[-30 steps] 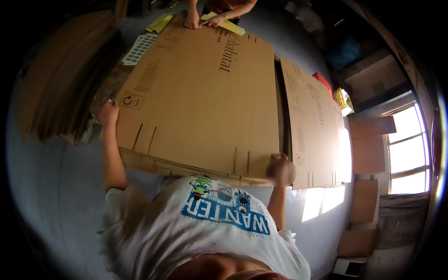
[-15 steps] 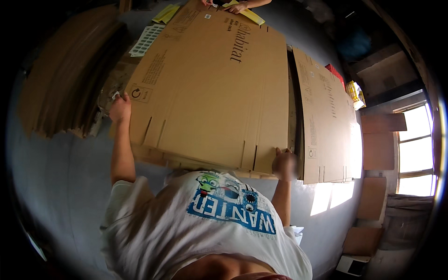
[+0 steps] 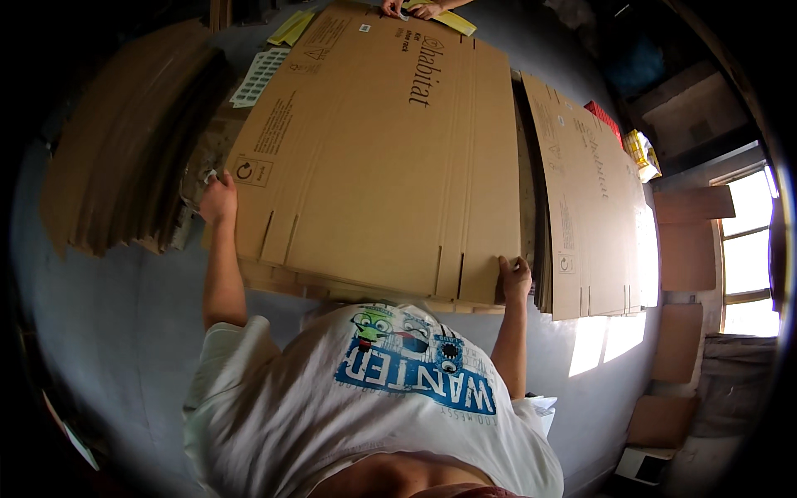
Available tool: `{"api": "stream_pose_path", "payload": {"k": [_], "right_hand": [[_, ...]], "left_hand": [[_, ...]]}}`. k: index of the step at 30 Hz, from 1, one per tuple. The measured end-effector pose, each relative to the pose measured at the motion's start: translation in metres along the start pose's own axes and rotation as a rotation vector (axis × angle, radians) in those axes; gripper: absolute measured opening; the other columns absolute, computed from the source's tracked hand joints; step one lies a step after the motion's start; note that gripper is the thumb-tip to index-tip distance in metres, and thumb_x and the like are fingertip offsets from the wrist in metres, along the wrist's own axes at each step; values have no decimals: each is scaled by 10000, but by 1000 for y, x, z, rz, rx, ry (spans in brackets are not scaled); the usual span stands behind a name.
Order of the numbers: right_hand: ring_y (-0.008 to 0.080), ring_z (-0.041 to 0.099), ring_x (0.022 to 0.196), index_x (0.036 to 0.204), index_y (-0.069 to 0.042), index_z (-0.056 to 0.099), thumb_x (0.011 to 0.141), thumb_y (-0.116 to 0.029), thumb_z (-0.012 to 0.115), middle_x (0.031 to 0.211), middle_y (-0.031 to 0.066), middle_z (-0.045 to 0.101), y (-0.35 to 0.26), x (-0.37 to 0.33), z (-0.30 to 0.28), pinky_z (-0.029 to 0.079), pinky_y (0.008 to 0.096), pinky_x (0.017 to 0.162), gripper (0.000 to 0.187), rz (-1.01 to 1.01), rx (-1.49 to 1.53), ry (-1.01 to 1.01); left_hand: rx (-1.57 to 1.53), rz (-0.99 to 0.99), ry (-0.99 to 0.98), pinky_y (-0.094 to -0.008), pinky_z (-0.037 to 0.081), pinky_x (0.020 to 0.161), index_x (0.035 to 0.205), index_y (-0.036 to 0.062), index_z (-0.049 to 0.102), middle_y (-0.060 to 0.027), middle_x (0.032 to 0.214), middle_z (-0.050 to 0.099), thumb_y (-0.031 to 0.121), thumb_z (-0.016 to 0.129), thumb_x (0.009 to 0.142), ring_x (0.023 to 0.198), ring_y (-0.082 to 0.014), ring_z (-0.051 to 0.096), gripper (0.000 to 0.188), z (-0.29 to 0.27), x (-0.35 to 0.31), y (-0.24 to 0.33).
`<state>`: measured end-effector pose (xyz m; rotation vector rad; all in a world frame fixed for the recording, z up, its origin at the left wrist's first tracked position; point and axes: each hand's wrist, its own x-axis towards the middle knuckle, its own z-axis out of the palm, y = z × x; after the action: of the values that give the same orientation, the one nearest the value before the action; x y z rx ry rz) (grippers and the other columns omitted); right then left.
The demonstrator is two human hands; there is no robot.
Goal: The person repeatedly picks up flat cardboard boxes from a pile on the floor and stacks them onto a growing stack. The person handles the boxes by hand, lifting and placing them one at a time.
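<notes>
A large flat cardboard box [image 3: 374,183], brown with dark printing and slots near its front edge, lies before me on top of other sheets. My left hand [image 3: 218,202] is closed at its left edge, the thumb side against the board; a small whitish bit shows by the fingertips, too small to name. At the near right corner, my right hand [image 3: 515,279] pinches the board's edge between thumb and fingers. The fingers' undersides are hidden. At the far edge, another person's hands [image 3: 427,10] touch the board, beside a yellow strip [image 3: 457,21].
To the right lies a second stack of flat boxes [image 3: 585,199], with a red item [image 3: 603,120] and a yellow-white package [image 3: 642,155] behind. Dark brown cardboard sheets [image 3: 124,141] stand at left. A sticker sheet [image 3: 260,77] and yellow pieces [image 3: 290,28] lie far left.
My right hand, blurred before, is now sharp and pinches the near right corner. The view has shifted slightly. The other person's hands have drawn closer together at the far edge.
</notes>
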<state>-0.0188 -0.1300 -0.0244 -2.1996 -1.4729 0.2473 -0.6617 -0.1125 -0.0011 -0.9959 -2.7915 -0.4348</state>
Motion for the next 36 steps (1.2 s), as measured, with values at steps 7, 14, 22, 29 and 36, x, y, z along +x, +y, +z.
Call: {"api": "stream_pose_path", "payload": {"k": [7,14,22,29,36], "right_hand": [[377,613,942,1073,8,613,704,-498,703,956,226,649,4,-1,2,481,418,802,632,-8,-13,39],[358,582,1029,1156,7,576,726,-449,698,1071,228,620,2,-3,-15,460,412,866,638,128,38,-110],[342,606,987,1098,16,620,735,-303,715,1050,244,623,-44,22,-82,477,376,853,492,57,321,-132],[330,634,944,1133,-40,622,775,-396,651,1014,206,652,42,70,-263,494,391,839,505,154,135,207],[377,259,1342,1330,-94,427,767,-421,660,1417,159,360,23,16,-259,221,522,1083,691,-384,-270,279]], "left_hand": [[-10,-11,1,-486,519,649,1043,81,563,-160,897,664,494,364,913,812,-359,643,477,-1,1,-2],[6,27,-124,-497,512,691,1190,64,530,-177,958,655,482,355,928,851,-369,633,523,4,5,4],[-628,108,-474,-351,477,728,906,7,607,-86,875,657,348,613,877,855,-226,619,343,17,71,-71],[-1218,26,-1056,-349,421,927,1276,-30,436,-107,1269,497,212,620,890,1135,-220,484,492,4,-69,99],[-1596,172,-1275,-343,481,791,1079,-45,506,-123,1071,567,121,639,859,934,-208,560,306,-6,-311,396]]}}
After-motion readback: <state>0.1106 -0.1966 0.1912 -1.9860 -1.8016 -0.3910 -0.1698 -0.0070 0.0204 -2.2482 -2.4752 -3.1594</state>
